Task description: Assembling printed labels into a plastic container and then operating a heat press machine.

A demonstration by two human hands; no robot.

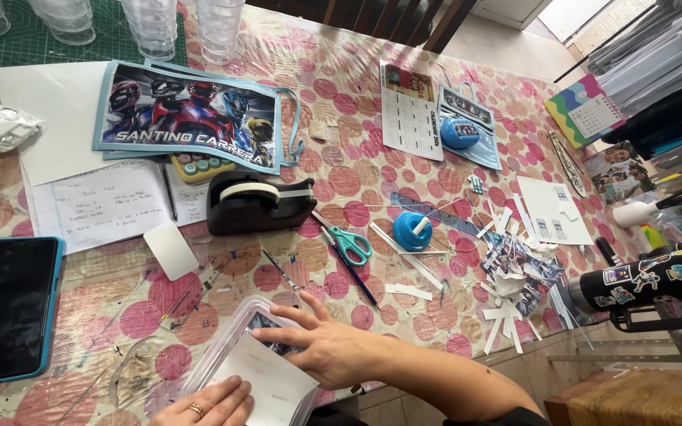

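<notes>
Pink-dotted tablecloth (341,181) cluttered | both hands (325,347) flat, released, on clear box (222,355) | chairs (388,20) behind

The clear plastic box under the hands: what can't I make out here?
- Clear plastic box, head view: its near end is cut off by the bottom edge.
- White card: partly covered by both hands, its print too small.
- Picture inside the box: mostly hidden by the right hand.
- Left hand: cut off by the bottom edge.
</notes>
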